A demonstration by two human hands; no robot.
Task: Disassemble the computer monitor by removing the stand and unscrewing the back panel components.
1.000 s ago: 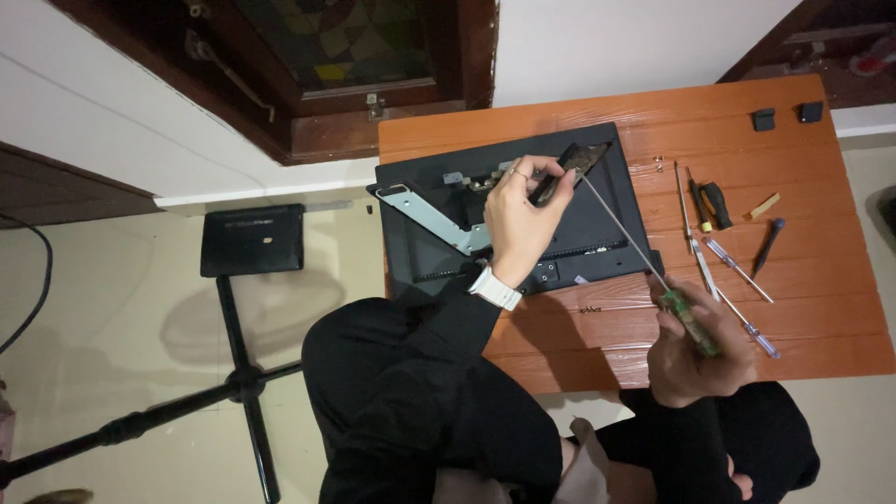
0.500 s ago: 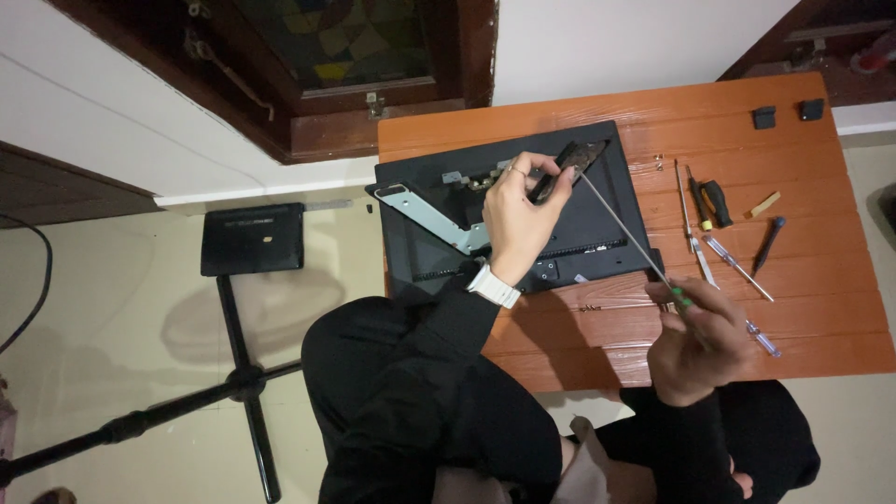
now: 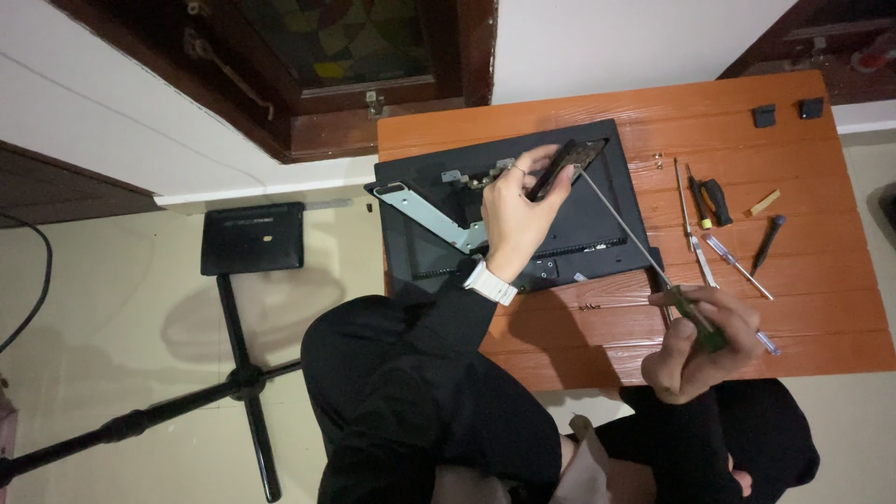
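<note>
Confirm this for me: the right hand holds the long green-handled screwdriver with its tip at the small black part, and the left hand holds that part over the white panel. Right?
Not quite. In the head view the panel is black, not white. The rest stands: the right hand holds the long green-handled screwdriver, and the left hand holds the small black part.

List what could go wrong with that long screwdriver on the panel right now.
1. The long screwdriver is held far back at its green handle by the right hand; its tip could slip off and scratch the black panel.
2. The left hand holds a small black part right at the tip, so a slip might jab the fingers.
3. Tiny screws lying loose on the orange table could roll away.
</note>
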